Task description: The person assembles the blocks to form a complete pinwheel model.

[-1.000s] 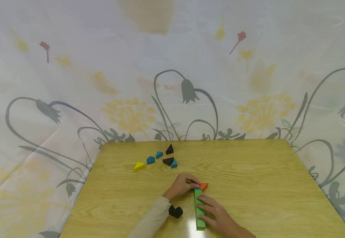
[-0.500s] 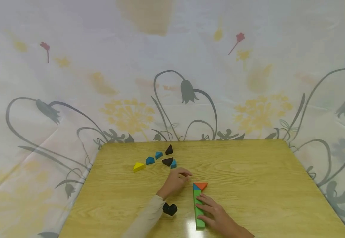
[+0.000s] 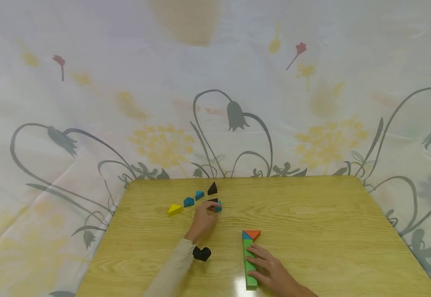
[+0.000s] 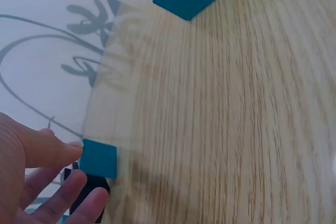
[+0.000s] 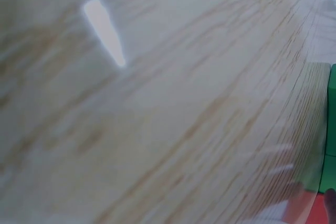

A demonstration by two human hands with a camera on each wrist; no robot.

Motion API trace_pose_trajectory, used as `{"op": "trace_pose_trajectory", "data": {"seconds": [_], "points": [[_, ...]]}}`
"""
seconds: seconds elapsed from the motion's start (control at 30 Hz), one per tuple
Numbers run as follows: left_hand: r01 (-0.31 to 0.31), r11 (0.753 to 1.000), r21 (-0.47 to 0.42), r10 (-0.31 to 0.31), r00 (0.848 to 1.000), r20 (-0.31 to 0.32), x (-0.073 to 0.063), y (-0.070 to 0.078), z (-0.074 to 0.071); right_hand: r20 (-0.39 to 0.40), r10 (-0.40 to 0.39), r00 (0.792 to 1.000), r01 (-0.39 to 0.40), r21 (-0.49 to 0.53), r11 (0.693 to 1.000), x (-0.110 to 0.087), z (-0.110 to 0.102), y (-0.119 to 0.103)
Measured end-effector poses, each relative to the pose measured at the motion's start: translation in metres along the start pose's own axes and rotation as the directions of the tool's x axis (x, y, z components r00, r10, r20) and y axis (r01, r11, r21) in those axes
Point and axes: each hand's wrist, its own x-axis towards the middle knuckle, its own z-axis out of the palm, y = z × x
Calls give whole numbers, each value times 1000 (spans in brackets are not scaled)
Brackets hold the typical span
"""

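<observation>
My left hand [image 3: 202,218] reaches over a small blue block [image 3: 219,207] at the back of the table. In the left wrist view its thumb is right at that blue block [image 4: 100,159], and its other fingers are loosely bent; whether they touch it I cannot tell. A black block [image 3: 212,200] lies against it, partly covered by the hand. The fingers of my right hand [image 3: 275,270] rest along two green blocks [image 3: 251,281] laid end to end. At their far end a blue triangular block [image 3: 245,235] meets an orange-red triangular block [image 3: 253,234].
Farther back lie a yellow triangular block [image 3: 175,209], two blue blocks, one of them five-sided [image 3: 188,201], and another black block [image 3: 212,188]. A black device [image 3: 202,253] sits at my left wrist. A flower-printed sheet [image 3: 215,136] hangs behind the wooden table [image 3: 312,222].
My left hand has let go of the blue triangular block at the green blocks' end and moved back and left to the small blue block. My right hand has stayed on the green blocks.
</observation>
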Motion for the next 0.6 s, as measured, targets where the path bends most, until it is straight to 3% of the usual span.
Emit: {"op": "trace_pose_trajectory", "data": {"seconds": [0.13, 0.23, 0.37, 0.6], "points": [[-17, 1000, 15, 18, 999, -40, 5, -7, 2, -4, -18, 1000, 18, 10, 1000, 1, -1, -2], [-65, 997, 31, 66, 996, -62, 9, -12, 5, -2, -26, 1000, 26, 17, 1000, 2, -1, -2], [-121, 992, 44, 124, 990, -66, 14, -14, 11, -4, -29, 1000, 29, 22, 999, 2, -2, -3], [-151, 986, 77, 156, 986, -62, 21, -19, 19, -21, -45, 999, 46, 24, 999, 1, 0, 0]]}}
